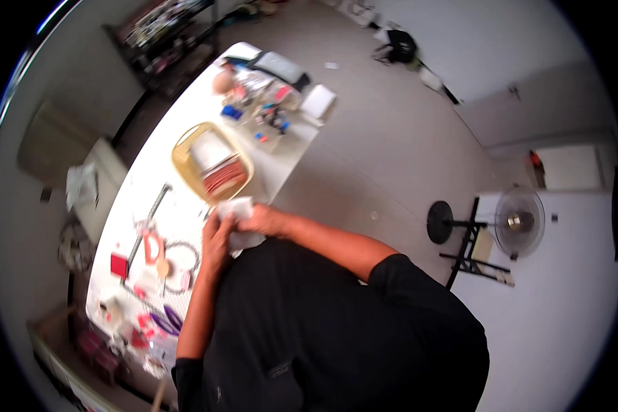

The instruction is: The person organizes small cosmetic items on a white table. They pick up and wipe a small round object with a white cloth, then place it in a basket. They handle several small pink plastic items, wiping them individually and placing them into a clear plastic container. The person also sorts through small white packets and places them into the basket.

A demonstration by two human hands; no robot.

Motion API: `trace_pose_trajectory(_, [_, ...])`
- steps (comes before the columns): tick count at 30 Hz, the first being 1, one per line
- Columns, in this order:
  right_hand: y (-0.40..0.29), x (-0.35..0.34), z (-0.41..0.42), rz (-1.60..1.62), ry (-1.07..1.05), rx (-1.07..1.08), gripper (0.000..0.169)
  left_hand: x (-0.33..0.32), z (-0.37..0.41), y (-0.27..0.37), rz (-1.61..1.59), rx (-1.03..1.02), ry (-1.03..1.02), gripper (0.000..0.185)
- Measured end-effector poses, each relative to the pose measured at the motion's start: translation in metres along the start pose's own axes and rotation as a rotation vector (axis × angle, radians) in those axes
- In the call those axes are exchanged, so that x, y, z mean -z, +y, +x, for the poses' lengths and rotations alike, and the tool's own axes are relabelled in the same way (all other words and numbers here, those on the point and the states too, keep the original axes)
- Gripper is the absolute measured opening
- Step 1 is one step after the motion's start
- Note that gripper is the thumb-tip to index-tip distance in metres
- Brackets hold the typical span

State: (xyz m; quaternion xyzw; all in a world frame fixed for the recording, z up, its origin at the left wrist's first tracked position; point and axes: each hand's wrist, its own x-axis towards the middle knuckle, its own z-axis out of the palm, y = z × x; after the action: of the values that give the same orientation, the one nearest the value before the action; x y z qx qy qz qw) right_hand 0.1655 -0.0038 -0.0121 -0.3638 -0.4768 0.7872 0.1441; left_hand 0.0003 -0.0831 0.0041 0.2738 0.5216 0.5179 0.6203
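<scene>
My left hand point(217, 241) and my right hand point(264, 219) meet at the table edge, close to my black shirt. Between them is a small white piece point(238, 207), perhaps paper or thin packaging, gripped by both; blur hides its detail. More white material shows below the fingers. Just beyond my hands stands a yellow plastic basket point(179, 167) with a handle opening. Inside it lie white flat pieces point(212, 149) and a row of reddish flat pieces point(225, 179).
On the white table point(152, 172), left of my hands, are a pink-orange frame-like piece point(153, 248), a red square point(118, 265) and purple-handled scissors point(166, 320). Mixed small items and a white box point(319, 101) crowd the far end. A pedestal fan point(519, 221) stands right.
</scene>
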Motion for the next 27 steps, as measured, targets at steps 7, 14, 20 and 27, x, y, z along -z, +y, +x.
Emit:
trace_pose_trajectory(7, [-0.016,0.009,0.005,-0.293,0.002,0.154,0.04,-0.022,0.015,0.02,-0.113,0.088,0.022,0.036])
trace_pose_trajectory(14, [-0.021,0.029,0.011,-0.024,0.016,0.026,0.029,-0.034,0.041,0.043,-0.374,0.158,-0.035,0.06])
trace_pose_trajectory(20, [-0.031,0.04,0.01,0.031,-0.088,-0.003,0.033,-0.056,0.043,0.061,-0.334,0.166,-0.108,0.075])
trace_pose_trajectory(27, [-0.046,0.06,0.004,-0.198,-0.072,-0.019,0.03,-0.037,0.052,0.047,-0.489,0.173,0.123,0.061])
